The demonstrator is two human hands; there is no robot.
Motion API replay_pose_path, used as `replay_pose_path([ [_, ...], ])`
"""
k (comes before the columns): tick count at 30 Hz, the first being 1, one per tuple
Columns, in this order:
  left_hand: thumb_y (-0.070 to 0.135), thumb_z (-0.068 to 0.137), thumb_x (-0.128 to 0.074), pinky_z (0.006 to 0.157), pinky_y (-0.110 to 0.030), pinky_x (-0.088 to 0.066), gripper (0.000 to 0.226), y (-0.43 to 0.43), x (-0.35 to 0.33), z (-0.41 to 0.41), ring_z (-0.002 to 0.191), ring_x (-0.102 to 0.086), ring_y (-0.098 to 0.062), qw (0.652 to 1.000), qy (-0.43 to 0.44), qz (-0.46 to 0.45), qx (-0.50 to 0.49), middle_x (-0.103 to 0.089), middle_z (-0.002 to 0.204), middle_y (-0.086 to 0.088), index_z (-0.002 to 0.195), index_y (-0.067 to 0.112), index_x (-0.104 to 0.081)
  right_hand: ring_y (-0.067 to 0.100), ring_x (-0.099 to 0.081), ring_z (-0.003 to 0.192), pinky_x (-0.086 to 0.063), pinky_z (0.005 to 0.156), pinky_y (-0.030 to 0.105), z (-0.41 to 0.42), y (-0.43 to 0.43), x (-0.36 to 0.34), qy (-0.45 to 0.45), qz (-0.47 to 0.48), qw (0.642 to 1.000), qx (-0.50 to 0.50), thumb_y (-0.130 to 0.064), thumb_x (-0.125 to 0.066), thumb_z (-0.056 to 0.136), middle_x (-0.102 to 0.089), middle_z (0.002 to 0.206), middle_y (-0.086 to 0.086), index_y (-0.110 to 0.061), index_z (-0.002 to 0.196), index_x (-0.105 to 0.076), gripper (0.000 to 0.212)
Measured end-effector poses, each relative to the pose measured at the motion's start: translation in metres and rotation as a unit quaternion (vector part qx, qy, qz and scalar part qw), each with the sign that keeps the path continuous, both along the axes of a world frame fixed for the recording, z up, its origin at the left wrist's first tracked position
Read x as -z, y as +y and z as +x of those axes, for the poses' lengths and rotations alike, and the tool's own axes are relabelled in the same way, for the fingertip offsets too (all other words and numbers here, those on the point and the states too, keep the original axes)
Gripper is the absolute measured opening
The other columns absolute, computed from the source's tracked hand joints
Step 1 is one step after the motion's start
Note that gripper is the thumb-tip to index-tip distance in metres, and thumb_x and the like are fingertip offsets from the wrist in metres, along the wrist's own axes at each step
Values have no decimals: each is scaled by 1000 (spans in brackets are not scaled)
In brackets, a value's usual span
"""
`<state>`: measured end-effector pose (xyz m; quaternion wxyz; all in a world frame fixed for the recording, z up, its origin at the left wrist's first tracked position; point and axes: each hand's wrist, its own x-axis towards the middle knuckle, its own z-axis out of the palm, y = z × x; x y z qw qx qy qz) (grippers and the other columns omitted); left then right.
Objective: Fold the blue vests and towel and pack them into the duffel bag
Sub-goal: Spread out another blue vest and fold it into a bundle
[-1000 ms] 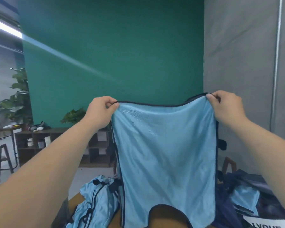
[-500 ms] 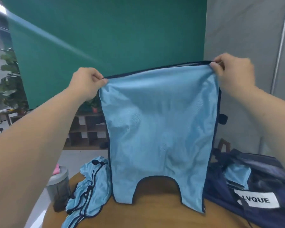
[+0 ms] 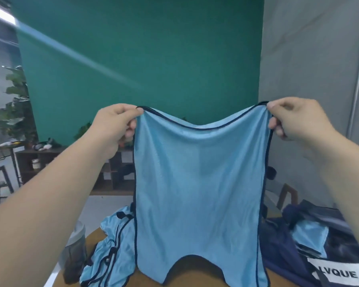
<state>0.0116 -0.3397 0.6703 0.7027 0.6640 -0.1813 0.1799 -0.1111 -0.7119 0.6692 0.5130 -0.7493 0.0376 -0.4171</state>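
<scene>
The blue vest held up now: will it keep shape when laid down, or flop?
Probably floppy: the blue vest sags between left hand and right hand. Likely light: pinches at two corners carry it. Its sheen suggests folds may slip.

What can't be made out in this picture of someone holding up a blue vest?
Head view:
Tabletop middle: hidden behind the held vest.
Duffel bag: cut off by right and bottom edges; label incomplete.
Blue fabric in bag: vest or towel, cannot tell.
Grey container: blurred, partly behind left forearm.
</scene>
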Motion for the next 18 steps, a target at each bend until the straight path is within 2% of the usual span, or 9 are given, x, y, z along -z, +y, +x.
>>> replay_pose_path([
  [2,26,96,-75,53,-28,-23,7,0,-10,-6,48,-36,-16,993,-57,-95,-28,-53,60,3,97,20,-71,14,-47,42,-37,48,26,-8,5,-6,-88,60,994,-6,-32,-58,105,-69,62,-1,-20,104,-67,15],
  [4,31,99,-71,47,-22,-33,11,-4,-19,-5,48,-42,-16,979,-120,-139,-92,-57,59,3,105,22,-68,16,-52,45,-41,44,25,-7,11,-13,-167,81,983,-7,-34,-53,107,-73,71,4,-21,109,-59,15],
  [5,31,100,-69,46,-22,-36,13,-8,-20,0,46,-44,-17,973,-146,-127,-122,-58,58,2,107,21,-66,17,-56,46,-43,43,25,0,14,-15,-192,81,978,-6,-33,-50,109,-75,75,7,-21,108,-55,13],
  [7,30,103,-64,45,-25,-42,18,-19,-11,22,41,-50,-18,973,-145,-29,-175,-64,54,1,110,14,-63,22,-62,47,-49,42,27,29,19,-7,-185,90,979,-6,-28,-44,111,-75,76,12,-23,102,-50,11],
  [8,28,105,-61,47,-27,-47,20,-24,-1,36,40,-54,-19,976,-106,45,-187,-67,54,1,112,10,-61,23,-64,48,-52,43,28,51,18,4,-151,100,983,-12,-26,-42,111,-74,78,18,-23,100,-49,13],
  [10,24,110,-53,56,-37,-58,20,-28,28,63,51,-67,-25,972,57,174,-150,-76,69,-6,115,5,-53,25,-70,49,-59,47,34,96,7,38,-7,124,992,-31,-19,-39,112,-73,86,28,-18,101,-49,14],
  [12,21,112,-48,65,-43,-63,17,-28,51,76,69,-75,-33,959,189,192,-81,-78,95,-16,119,6,-49,26,-75,62,-66,65,41,125,-10,71,130,116,984,-27,-12,-43,109,-74,97,28,-14,96,-52,16],
  [14,21,111,-51,75,-51,-65,19,-28,56,90,79,-78,-33,978,146,128,-78,-76,108,-17,121,5,-52,26,-77,77,-65,82,46,141,-23,79,105,116,988,-3,-15,-46,109,-75,102,24,-19,94,-54,17],
  [18,24,112,-45,80,-47,-65,12,-38,27,97,92,-78,-23,996,-14,36,-82,-70,119,-15,114,12,-41,16,-78,86,-64,86,44,148,-26,46,-40,84,995,46,-28,-44,108,-75,103,5,-33,92,-52,19],
])
